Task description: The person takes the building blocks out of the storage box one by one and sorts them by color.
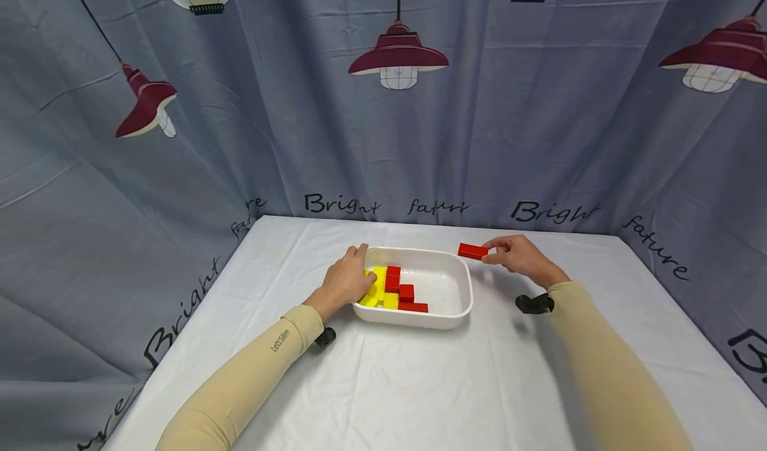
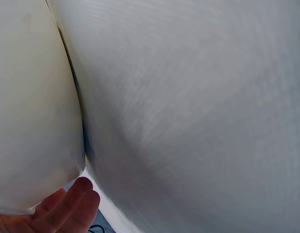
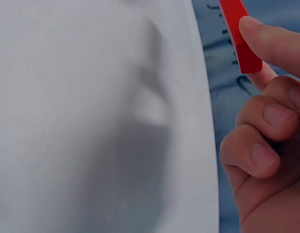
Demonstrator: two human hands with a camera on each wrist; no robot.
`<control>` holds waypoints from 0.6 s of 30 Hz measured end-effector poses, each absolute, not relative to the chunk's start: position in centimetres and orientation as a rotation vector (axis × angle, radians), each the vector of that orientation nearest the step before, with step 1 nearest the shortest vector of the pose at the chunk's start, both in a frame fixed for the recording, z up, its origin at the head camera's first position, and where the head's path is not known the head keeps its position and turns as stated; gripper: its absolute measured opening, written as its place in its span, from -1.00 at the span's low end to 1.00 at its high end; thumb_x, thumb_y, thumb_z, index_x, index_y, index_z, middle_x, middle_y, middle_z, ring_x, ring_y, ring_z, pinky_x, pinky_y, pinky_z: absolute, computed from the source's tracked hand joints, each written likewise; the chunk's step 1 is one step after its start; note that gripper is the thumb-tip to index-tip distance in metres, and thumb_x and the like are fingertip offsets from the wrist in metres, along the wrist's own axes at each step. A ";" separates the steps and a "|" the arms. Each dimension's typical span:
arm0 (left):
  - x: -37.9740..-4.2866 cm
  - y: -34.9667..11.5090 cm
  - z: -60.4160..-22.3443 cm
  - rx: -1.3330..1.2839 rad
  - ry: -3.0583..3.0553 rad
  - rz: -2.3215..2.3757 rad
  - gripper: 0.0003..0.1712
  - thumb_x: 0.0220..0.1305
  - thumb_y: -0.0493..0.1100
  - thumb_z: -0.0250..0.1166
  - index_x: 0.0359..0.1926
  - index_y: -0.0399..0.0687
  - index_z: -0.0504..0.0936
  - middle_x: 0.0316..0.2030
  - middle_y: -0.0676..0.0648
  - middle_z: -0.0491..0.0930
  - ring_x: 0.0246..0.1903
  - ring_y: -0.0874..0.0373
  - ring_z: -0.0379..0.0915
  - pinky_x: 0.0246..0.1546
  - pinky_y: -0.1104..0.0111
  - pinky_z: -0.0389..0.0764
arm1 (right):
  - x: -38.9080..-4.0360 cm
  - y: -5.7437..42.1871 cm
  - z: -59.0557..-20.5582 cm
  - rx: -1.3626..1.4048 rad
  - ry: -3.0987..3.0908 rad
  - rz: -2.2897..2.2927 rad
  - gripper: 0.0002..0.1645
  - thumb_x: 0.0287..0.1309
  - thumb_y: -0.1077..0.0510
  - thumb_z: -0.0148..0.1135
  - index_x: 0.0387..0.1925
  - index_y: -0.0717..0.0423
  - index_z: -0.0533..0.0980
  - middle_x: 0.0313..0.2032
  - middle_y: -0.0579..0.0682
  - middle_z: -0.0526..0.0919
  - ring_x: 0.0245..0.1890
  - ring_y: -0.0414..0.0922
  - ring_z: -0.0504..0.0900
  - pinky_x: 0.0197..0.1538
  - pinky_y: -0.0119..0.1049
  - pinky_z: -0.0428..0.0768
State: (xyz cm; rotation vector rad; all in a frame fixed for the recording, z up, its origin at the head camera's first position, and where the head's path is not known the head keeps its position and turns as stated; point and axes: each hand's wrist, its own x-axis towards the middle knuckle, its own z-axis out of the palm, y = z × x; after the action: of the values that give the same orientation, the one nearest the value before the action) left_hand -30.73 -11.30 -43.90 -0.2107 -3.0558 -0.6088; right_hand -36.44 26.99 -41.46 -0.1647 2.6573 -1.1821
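A left hand point(image 1: 347, 278) grips the left end of a white plastic tub point(image 1: 413, 318), thumb inside the wall, apparently to steady it. Inside lie yellow blocks point(image 1: 380, 281), then red blocks point(image 1: 413, 308). By the tub's right rear corner, a red rectangular block point(image 1: 473, 252) hangs off the table point(image 1: 491, 371), pinched by the thumb and a fingertip of the right hand point(image 1: 518, 256), other fingers curled. The step appears to be loading the tub; the next move likely calls for carrying the piece left over the rim and lowering it gently. The count, left to right: one tub, yellow pieces partly hidden and uncountable, at least three red inside, one red held.
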 end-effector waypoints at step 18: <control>-30.9 -11.3 -44.1 -0.205 -3.062 -0.626 -0.18 0.35 0.02 0.23 0.52 -0.10 0.15 0.23 -0.20 0.41 -0.09 -0.04 0.54 0.10 0.08 0.59 | -37.3 29.8 -45.0 -0.082 2.757 -0.952 -0.37 0.26 0.00 0.31 0.28 0.22 0.49 -0.46 0.02 0.41 -0.35 -0.02 0.39 -0.25 -0.21 0.31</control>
State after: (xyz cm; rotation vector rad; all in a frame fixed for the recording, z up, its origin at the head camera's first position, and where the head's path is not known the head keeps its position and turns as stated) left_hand -30.87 -11.27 -44.11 -0.2050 -3.0624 -0.6259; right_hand -37.32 29.81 -45.01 -0.0820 2.7567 -0.9517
